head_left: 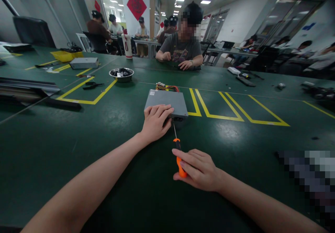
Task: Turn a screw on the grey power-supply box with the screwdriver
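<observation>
A grey metal computer power supply [167, 100] lies flat on the green table, its bundle of coloured cables [167, 87] at the far side. My left hand [156, 122] grips its near left part, fingers over the top and thumb at the near side. In my right hand [200, 168] is a screwdriver [181, 166] with an orange and black handle. Its thin shaft points away from me, and the tip reaches the near face of the power supply, beside the dark socket [178, 119]. Exactly what the tip touches is too small to make out.
A steel bowl [121, 74] with dark items stands beyond, to the left. Pliers [92, 85], another grey metal box [84, 63], a yellow tray [66, 55] and long dark metal parts [27, 88] lie leftward. Across the table sits a person [183, 44]. A power strip [233, 71] lies far right.
</observation>
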Available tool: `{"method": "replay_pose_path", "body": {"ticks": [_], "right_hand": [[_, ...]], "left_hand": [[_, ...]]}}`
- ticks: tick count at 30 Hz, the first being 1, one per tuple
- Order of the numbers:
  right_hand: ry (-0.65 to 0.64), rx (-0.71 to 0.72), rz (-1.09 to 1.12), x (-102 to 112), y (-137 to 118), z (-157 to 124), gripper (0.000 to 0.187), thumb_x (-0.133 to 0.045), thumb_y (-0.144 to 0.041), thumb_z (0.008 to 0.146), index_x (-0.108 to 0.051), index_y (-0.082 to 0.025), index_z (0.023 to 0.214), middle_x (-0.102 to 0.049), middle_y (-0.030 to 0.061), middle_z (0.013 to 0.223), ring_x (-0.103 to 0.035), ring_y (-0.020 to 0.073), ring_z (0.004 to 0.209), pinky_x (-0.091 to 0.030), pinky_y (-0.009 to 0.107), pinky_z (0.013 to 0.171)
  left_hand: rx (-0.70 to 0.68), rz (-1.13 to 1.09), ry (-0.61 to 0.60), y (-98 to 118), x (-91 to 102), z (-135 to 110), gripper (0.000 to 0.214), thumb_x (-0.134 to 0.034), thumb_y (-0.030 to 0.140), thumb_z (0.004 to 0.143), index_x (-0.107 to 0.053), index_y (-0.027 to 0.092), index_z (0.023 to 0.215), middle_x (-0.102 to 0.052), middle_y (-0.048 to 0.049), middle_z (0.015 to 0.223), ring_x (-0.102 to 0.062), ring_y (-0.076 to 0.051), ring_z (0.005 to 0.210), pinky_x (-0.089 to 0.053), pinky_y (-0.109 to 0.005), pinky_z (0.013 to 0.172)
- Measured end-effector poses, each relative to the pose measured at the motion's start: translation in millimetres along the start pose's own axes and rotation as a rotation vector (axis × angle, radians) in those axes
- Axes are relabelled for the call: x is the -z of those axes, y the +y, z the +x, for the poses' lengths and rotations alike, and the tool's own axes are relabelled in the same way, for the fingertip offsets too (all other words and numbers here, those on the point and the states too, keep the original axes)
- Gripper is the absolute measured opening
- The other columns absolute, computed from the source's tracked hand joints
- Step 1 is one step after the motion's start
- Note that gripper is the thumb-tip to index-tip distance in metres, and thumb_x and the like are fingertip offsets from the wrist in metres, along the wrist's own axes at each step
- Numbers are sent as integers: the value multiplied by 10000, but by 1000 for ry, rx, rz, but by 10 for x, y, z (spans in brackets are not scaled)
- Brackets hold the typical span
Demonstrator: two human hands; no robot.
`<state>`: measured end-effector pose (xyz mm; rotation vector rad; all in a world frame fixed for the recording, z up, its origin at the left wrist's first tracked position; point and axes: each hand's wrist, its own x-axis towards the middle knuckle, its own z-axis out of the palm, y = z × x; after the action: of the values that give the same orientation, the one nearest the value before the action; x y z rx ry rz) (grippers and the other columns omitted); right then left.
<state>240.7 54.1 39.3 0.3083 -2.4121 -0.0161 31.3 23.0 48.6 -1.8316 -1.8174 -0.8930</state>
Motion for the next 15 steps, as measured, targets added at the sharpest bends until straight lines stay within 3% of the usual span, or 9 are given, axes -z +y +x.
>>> {"method": "replay_pose_path", "body": {"ticks": [6,9,15], "right_hand": [[-92,-7,67,50,-11,46,354,-551,-316,805,-452,-100,1068,-549,206,1146,-598,186,935,-508,286,756],[-159,3,29,90,-20,73,343,-505,-273,826,-459,-145,1141,-520,189,1179,-577,201,996,-509,302,761],[-11,-1,-14,43,-26,51,256,-579,-282,793,-478,-138,978,-564,190,1130,-612,172,903,-519,293,750]], "left_hand": [[0,-6,5,12,8,1,296,-461,254,846,-507,252,1138,-553,-24,1217,-450,-218,1122,-250,-407,907],[-1,-9,2,11,4,1,301,-465,254,843,-506,256,1141,-550,-26,1221,-447,-222,1125,-248,-411,910],[2,-4,3,12,4,0,296,-462,254,846,-503,257,1139,-550,-13,1219,-447,-206,1124,-247,-402,910]]}}
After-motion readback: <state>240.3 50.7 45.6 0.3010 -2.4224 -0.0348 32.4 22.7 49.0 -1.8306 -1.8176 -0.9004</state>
